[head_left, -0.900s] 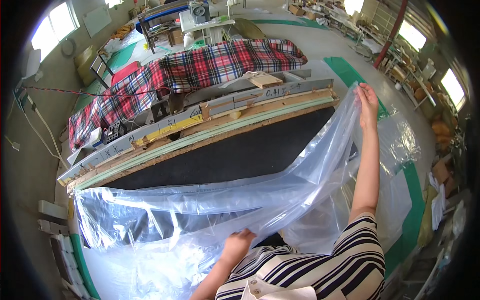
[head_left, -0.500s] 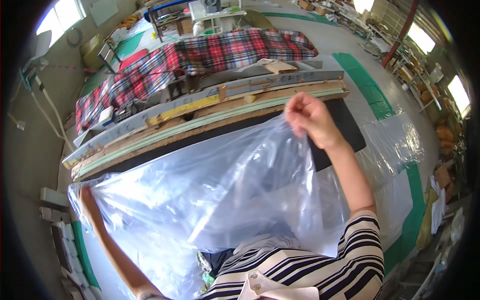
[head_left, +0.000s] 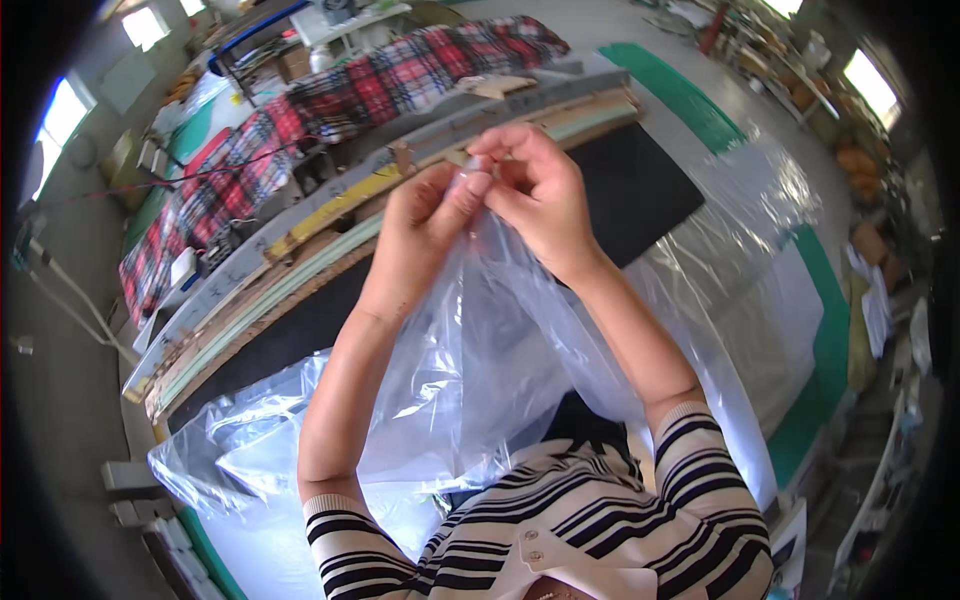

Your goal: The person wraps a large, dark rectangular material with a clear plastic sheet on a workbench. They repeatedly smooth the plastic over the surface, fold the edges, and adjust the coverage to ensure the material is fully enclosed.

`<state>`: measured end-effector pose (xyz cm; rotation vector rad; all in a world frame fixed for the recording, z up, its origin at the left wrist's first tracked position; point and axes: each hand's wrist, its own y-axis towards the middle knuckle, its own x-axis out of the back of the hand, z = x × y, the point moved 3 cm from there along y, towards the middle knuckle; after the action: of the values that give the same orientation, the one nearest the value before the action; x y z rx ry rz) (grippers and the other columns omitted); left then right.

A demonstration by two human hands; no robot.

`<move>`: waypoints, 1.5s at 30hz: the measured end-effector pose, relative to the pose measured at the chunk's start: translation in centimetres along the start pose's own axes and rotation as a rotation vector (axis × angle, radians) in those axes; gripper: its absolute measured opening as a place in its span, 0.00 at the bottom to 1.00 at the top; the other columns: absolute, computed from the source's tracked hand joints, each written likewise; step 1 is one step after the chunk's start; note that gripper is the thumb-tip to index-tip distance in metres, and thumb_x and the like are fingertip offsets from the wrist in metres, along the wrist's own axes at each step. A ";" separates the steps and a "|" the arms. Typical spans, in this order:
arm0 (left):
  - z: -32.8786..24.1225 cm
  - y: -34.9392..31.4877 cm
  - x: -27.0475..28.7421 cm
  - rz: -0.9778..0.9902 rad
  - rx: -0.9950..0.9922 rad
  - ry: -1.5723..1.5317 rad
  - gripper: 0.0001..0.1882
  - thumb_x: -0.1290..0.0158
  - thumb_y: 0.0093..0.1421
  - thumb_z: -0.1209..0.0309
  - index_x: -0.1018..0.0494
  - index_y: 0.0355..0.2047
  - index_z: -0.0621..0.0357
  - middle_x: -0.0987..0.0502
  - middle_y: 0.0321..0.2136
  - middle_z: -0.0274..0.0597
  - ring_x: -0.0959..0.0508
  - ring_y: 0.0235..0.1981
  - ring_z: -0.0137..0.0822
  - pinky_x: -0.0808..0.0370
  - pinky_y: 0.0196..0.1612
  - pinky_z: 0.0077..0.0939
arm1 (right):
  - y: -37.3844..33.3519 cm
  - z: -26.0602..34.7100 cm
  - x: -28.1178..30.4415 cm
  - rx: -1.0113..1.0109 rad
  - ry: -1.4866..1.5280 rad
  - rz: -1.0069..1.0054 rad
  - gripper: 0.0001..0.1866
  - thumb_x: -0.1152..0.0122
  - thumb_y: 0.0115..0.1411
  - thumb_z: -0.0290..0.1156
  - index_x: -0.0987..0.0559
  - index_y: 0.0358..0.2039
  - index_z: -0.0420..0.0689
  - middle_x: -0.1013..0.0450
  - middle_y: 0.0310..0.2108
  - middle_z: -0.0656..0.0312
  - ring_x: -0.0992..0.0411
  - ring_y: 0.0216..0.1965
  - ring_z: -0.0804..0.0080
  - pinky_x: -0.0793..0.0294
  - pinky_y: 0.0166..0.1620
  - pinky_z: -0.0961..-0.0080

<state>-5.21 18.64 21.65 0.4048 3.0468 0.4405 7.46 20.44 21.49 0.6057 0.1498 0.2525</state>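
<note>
A sheet of clear plastic film [head_left: 470, 330] hangs gathered from my two raised hands and spreads down toward my lap and off to the left. My left hand [head_left: 432, 212] pinches the film's upper edge between thumb and fingers. Right beside it, my right hand [head_left: 540, 195] is closed on the same bunched edge, and the fingertips of both hands nearly touch. Whether the film is one layer or a bag, I cannot tell. Behind the film lies a flat black sheet [head_left: 650, 185], partly covered by it and by my forearms.
Beyond the black sheet runs a long bench edge [head_left: 330, 200] with pale green and yellow strips. Past it lies a red plaid cloth [head_left: 420, 70]. More clear film [head_left: 750, 210] spreads at the right near a green floor strip [head_left: 680, 95]. Cluttered shelving [head_left: 780, 70] lines the right side.
My left hand has come from the far left to the middle, and my right hand has moved left to meet it. The film, stretched wide before, is now bunched between them.
</note>
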 end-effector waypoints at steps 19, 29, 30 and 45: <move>-2.3 -55.1 37.7 -1.346 0.495 0.529 0.24 0.49 0.57 0.53 0.29 0.45 0.58 0.24 0.30 0.39 0.26 0.30 0.32 0.28 0.33 0.26 | -34.7 -21.3 20.8 -1.034 0.119 -0.331 0.26 0.45 0.55 0.39 0.35 0.53 0.45 0.36 0.51 0.61 0.40 0.54 0.73 0.39 0.53 0.69; -17.4 -58.2 31.8 -1.741 -0.535 1.307 0.19 0.50 0.58 0.62 0.30 0.43 0.65 0.26 0.35 0.45 0.26 0.36 0.36 0.27 0.35 0.25 | -26.4 -17.1 25.0 -0.540 0.026 -0.431 0.21 0.43 0.55 0.41 0.29 0.45 0.41 0.32 0.30 0.65 0.34 0.30 0.77 0.28 0.41 0.70; -18.3 -58.6 32.0 -1.532 -0.706 1.461 0.18 0.51 0.58 0.63 0.29 0.42 0.66 0.26 0.35 0.46 0.26 0.36 0.37 0.27 0.36 0.25 | -25.9 -14.5 29.9 -0.629 -0.007 -0.850 0.20 0.47 0.58 0.41 0.30 0.45 0.41 0.33 0.29 0.66 0.34 0.31 0.77 0.28 0.41 0.73; 9.9 -47.1 42.8 -1.477 0.247 1.007 0.16 0.56 0.61 0.63 0.26 0.40 0.62 0.23 0.33 0.43 0.27 0.30 0.38 0.30 0.38 0.32 | -1.5 -12.5 42.9 -0.224 -1.558 -0.460 0.28 0.50 0.58 0.46 0.36 0.53 0.41 0.39 0.55 0.52 0.41 0.56 0.52 0.42 0.56 0.63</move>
<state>-57.61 -11.10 -1.13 -2.4891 2.9195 0.1140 46.21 37.96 7.63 0.3920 -1.2168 -0.6738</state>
